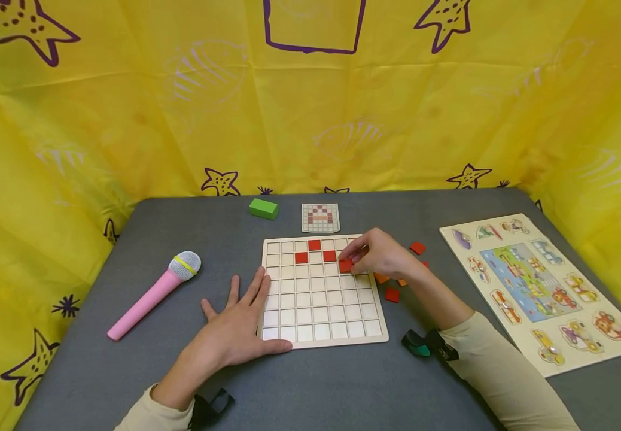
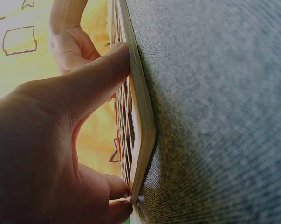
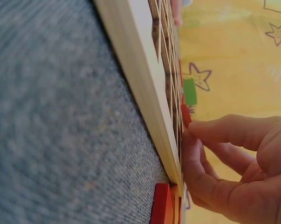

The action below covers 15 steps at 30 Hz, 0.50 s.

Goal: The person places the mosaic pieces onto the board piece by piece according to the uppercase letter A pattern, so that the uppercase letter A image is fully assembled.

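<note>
The red tile (image 1: 345, 266) is at the upper right of the grid board (image 1: 320, 299), pinched between the thumb and fingers of the right hand (image 1: 377, 254). It appears tilted in the right wrist view; whether an edge has entered a cell cannot be told. Seating it well would call for levelling it, squaring its sides to one cell and pressing lightly, clear of the three placed tiles (image 1: 314, 245), each in its own cell. The left hand (image 1: 237, 328) lies spread at the board's near left corner, thumb on the rim; light, steady pressure there should suffice. Loose tiles (image 1: 392, 295), red and orange, lie right of the board. Farther right, a puzzle board (image 1: 512, 238) carries picture pieces around a central scene.
</note>
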Available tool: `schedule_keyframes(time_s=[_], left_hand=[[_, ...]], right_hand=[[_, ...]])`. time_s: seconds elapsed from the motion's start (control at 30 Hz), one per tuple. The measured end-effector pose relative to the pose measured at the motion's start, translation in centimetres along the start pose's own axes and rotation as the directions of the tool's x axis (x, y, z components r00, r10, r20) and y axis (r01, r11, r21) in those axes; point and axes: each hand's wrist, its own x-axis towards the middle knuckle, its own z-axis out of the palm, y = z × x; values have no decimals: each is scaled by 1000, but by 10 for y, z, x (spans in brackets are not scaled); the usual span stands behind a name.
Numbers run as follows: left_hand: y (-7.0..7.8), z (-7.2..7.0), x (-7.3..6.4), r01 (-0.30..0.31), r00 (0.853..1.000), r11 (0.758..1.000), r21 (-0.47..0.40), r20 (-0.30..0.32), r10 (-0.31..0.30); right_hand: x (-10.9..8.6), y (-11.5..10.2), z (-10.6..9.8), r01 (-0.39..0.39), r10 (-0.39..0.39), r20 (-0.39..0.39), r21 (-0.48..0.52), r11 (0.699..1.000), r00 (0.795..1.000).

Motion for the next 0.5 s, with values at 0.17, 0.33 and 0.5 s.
schedule_keyframes(time_s=[0.17,0.33,0.5], left_hand=[[0,-1,0,3,1000,1000,3,3,-3],[0,0,-1,3,1000,1000,6,5,-3],[0,0,-1,0,1000,1000,0,0,0]], right_hand=[[-1,-2,2,-6,6,-8,-19,1000,1000],[-1,-3,2,-2,2,-8,-27,1000,1000],[-1,-2,2,-1,1,-4,-26,1000,1000]])
